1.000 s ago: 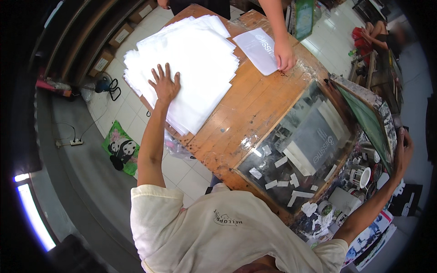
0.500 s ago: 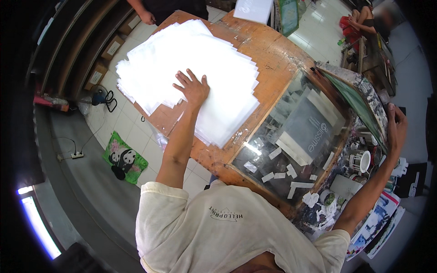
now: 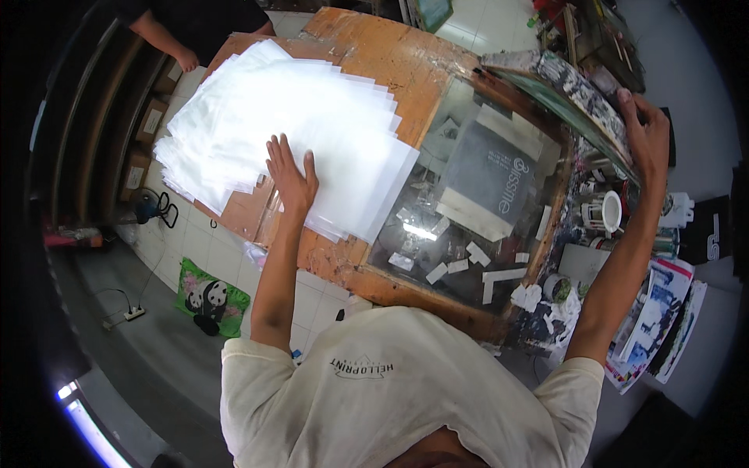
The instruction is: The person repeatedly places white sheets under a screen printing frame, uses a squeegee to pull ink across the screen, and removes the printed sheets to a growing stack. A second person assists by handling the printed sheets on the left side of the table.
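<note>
The sheets (image 3: 304, 101) lie fanned in a white stack left of the upper middle, reaching the left edge of the table (image 3: 367, 51); their right corner meets the border of the glass (image 3: 382, 242). The table's wood shows in a strip between stack and glass, widening toward the top of the frame. The left hand (image 3: 292, 178) lies flat on the sheets near their lower edge, fingers together, thumb apart. At the right, the right hand (image 3: 647, 136) is curled round the outer edge of the screen (image 3: 562, 97), which stands tilted up beside the glass.

Glare washes out the sheets, so their count is hard to tell. The screen's underside is mostly turned away, and the right fingertips are partly hidden. A co-worker (image 3: 211, 27) at upper left is cut off by the frame.

Pale lettering and a round mark show on the grey panel (image 3: 480, 168) at the glass; dark print crosses the shirt (image 3: 398, 382) at bottom middle.
</note>
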A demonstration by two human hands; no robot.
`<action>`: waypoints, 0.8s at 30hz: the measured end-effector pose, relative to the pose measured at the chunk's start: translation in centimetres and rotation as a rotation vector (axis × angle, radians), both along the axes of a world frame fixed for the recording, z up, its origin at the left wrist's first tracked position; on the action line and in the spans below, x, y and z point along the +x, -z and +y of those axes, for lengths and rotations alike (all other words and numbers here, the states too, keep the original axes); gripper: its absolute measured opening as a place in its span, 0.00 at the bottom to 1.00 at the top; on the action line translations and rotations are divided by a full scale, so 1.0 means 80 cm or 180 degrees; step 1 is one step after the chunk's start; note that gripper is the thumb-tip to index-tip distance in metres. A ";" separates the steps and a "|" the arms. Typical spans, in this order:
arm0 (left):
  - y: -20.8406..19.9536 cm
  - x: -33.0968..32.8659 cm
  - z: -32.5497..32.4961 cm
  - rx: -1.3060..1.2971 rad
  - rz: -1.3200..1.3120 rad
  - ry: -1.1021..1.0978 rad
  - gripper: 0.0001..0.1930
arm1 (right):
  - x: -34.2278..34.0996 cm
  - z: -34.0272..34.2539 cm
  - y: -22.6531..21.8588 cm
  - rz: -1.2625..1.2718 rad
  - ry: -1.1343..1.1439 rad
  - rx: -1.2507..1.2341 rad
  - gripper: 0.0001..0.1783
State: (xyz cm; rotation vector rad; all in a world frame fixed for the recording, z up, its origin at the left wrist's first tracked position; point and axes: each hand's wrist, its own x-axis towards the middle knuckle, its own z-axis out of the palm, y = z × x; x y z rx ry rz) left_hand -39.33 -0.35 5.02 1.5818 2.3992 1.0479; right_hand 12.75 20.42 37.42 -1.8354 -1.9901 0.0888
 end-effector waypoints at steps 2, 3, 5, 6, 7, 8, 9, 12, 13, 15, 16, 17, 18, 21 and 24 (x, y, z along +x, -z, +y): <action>-0.003 0.019 -0.068 0.0045 0.0288 0.0498 0.39 | -0.005 -0.005 -0.003 0.0025 -0.0073 -0.0013 0.41; -0.004 0.031 -0.105 -0.0437 0.0567 0.0807 0.39 | -0.007 -0.009 -0.005 -0.0022 -0.0050 0.0022 0.42; 0.004 0.055 -0.150 -0.1153 0.0851 0.1027 0.39 | -0.013 -0.010 -0.004 -0.0127 -0.0056 0.0097 0.43; 0.012 0.078 -0.159 -0.1372 0.0858 0.0967 0.39 | -0.006 -0.005 -0.001 -0.0152 -0.0050 0.0120 0.46; 0.020 0.100 -0.160 -0.1582 0.0869 0.0924 0.39 | 0.003 0.002 0.003 -0.0146 -0.0084 0.0169 0.46; 0.027 0.118 -0.151 -0.1548 0.0742 0.0785 0.39 | 0.010 0.011 0.005 -0.0129 -0.0139 0.0228 0.46; 0.033 0.137 -0.136 -0.1521 0.0602 0.0641 0.40 | 0.013 0.013 0.005 -0.0120 -0.0205 0.0277 0.45; 0.044 0.191 -0.092 -0.1399 0.0484 0.0498 0.40 | -0.008 -0.002 -0.010 0.0005 -0.0322 -0.0057 0.46; 0.044 0.208 -0.082 -0.1345 0.0404 0.0488 0.40 | -0.006 -0.004 -0.013 -0.0022 -0.0377 -0.0071 0.46; 0.034 0.232 -0.071 -0.1620 0.0405 0.0385 0.39 | -0.010 -0.007 -0.011 -0.0096 -0.0451 0.0095 0.46; 0.025 0.246 -0.063 -0.1749 0.0406 0.0390 0.39 | -0.001 -0.007 -0.006 -0.0153 -0.0435 0.0179 0.47; 0.016 0.252 -0.056 -0.1645 0.0463 0.0438 0.39 | 0.013 0.004 0.009 -0.0356 -0.0234 0.0463 0.47; 0.007 0.250 -0.053 -0.1564 0.0522 0.0487 0.39 | 0.013 -0.002 0.006 -0.0303 -0.0233 0.0309 0.48; 0.004 0.235 -0.025 -0.0940 0.0623 0.0855 0.36 | 0.008 -0.010 0.011 -0.0369 -0.0310 0.0601 0.45; 0.037 0.241 0.013 -0.0935 0.1403 0.1131 0.32 | -0.032 -0.034 -0.013 -0.0089 -0.0275 0.0470 0.32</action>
